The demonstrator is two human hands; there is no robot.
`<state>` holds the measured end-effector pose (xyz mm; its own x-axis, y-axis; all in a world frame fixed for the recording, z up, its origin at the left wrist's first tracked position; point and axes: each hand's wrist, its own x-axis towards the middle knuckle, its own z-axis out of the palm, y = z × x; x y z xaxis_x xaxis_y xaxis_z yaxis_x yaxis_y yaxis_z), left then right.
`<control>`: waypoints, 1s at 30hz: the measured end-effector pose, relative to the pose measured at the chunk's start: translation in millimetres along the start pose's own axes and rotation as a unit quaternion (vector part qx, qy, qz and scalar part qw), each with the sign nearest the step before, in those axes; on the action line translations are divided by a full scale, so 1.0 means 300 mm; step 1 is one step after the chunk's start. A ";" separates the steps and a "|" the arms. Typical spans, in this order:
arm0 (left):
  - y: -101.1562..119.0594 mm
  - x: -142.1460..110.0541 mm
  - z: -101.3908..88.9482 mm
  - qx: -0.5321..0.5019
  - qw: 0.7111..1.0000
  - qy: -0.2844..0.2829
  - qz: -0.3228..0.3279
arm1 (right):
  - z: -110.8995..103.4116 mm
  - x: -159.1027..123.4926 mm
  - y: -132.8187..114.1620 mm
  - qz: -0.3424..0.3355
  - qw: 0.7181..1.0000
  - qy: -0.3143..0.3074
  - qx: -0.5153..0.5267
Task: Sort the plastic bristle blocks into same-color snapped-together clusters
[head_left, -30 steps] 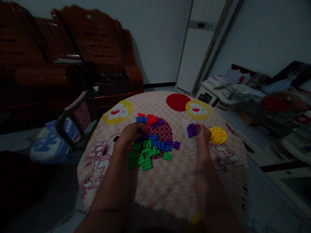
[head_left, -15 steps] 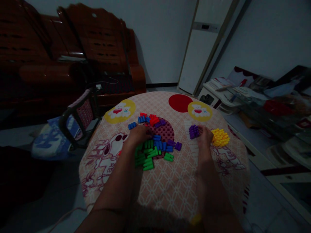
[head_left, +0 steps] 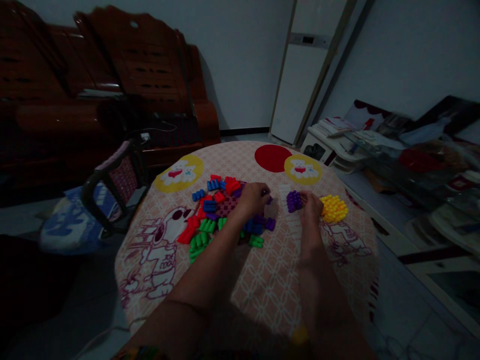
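Note:
My left hand (head_left: 254,200) is closed above the right side of the loose pile, its fingertips pinching a small purple toy block (head_left: 269,200) that they partly cover. My right hand (head_left: 311,206) grips the right side of a joined cluster of purple blocks (head_left: 294,201). Just right of that hand, a cluster of yellow blocks (head_left: 334,208) rests on the cloth. Beneath and around my left forearm lie loose green blocks (head_left: 199,244), red blocks (head_left: 188,229) and blue blocks (head_left: 210,206); the forearm hides part of the pile.
A round table with a patterned tablecloth (head_left: 273,280) bears all the blocks. A chair (head_left: 120,182) stands at its left, with a wooden sofa (head_left: 138,65) behind. To the right is a cluttered cabinet (head_left: 337,145). A tall white unit (head_left: 300,90) stands at the back wall.
My left hand has moved right across the pile, from the green and red blocks to a purple block, which it now pinches. My right hand stays at the purple cluster. The view has shifted slightly.

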<state>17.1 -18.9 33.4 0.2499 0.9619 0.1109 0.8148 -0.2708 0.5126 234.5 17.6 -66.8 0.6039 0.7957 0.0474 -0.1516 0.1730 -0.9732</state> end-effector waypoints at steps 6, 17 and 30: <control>0.112 0.148 0.176 0.016 1.000 0.007 -0.017 | 0.005 0.005 -0.014 0.025 1.000 0.010 -0.004; 0.128 0.198 0.250 0.004 0.999 -0.018 -0.030 | -0.004 0.016 0.016 -0.009 0.999 -0.015 -0.029; -0.039 0.150 0.107 0.054 0.997 0.006 -0.061 | -0.012 0.005 0.013 -0.006 1.000 -0.022 -0.016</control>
<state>35.6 26.3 5.0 0.1406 0.9880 0.0635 0.8905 -0.1543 0.4281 237.7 17.5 -71.2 0.5700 0.8188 0.0684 -0.1194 0.1649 -0.9790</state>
